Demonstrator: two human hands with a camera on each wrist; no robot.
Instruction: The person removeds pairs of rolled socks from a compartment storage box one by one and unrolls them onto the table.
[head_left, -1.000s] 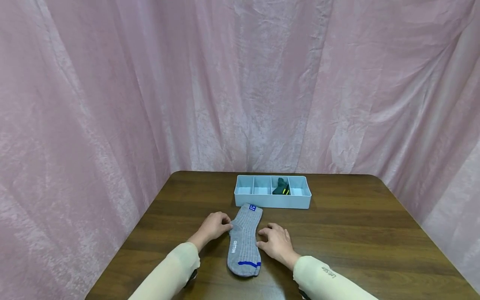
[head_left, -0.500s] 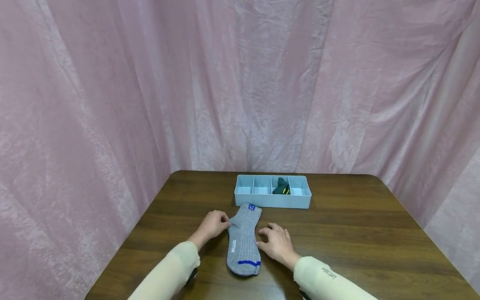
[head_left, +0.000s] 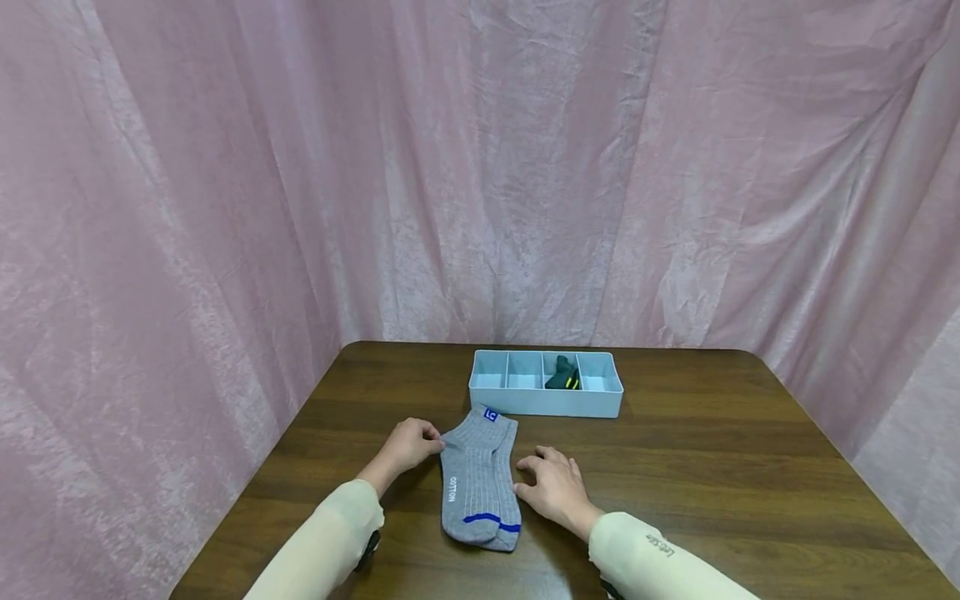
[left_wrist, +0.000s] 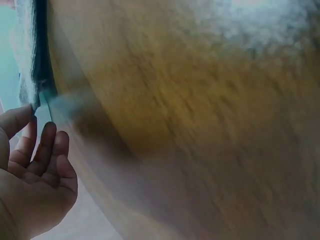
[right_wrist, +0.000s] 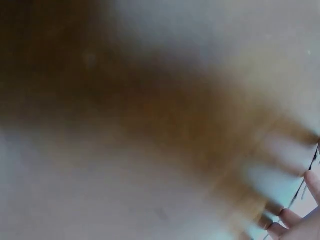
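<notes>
A pair of grey ribbed socks lies flat in front of me, toes toward me. The upper sock (head_left: 465,483), marked COTTON with a blue stripe at the toe, is fanned leftward over the lower sock (head_left: 510,479), whose right side shows. My left hand (head_left: 408,444) pinches the upper sock's heel edge between thumb and index finger; the left wrist view shows the grey fabric (left_wrist: 30,60) at those fingertips. Beside the lower sock's right edge rests my right hand (head_left: 553,485), fingers loosely bent and spread, thumb tip right at the fabric.
Behind the socks stands a light blue box (head_left: 547,404) split into several compartments in a row. A dark green bundle with yellow stripes (head_left: 562,374) sits in its third compartment from the left. The wooden table (head_left: 712,442) ends at a pink curtain (head_left: 480,208).
My left hand has drawn the upper sock to the left, uncovering more of the lower sock and its blue stripe. My right hand has stayed in place.
</notes>
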